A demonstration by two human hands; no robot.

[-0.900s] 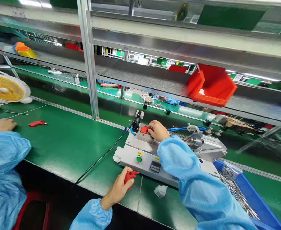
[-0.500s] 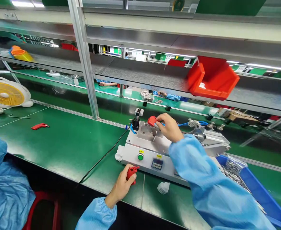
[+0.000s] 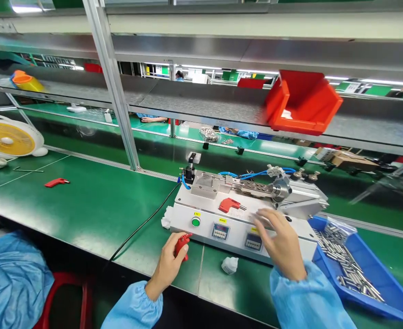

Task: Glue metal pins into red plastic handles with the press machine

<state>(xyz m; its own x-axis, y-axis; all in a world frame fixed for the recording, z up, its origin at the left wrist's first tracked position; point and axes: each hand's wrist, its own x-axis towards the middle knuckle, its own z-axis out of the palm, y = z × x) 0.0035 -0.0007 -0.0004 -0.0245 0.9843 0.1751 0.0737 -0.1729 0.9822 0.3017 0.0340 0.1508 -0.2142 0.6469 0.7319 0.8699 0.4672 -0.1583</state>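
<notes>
My left hand (image 3: 169,259) is closed around a red plastic handle-like part (image 3: 182,246) in front of the machine's left end. Fingers apart and nothing in them, my right hand (image 3: 281,237) hovers over the front right of the grey bench machine (image 3: 204,208). On the machine's top plate, left of that hand, lies a red pistol-shaped part (image 3: 229,205) with a metal pin pointing right. The machine has a green button (image 3: 196,221), small counters on its front and a metal fixture (image 3: 206,184) on top.
A blue bin (image 3: 376,269) of metal pins stands right of the machine. Crumpled white paper (image 3: 229,265) lies in front. Another red part (image 3: 56,182) and a fan (image 3: 9,137) are at left. A red bin (image 3: 304,105) sits on the shelf above. A co-worker's blue sleeve (image 3: 14,274) shows at left.
My right hand has let go of the red part, which now lies on the machine's top plate, and has moved right and toward me. My left hand still holds its red part.
</notes>
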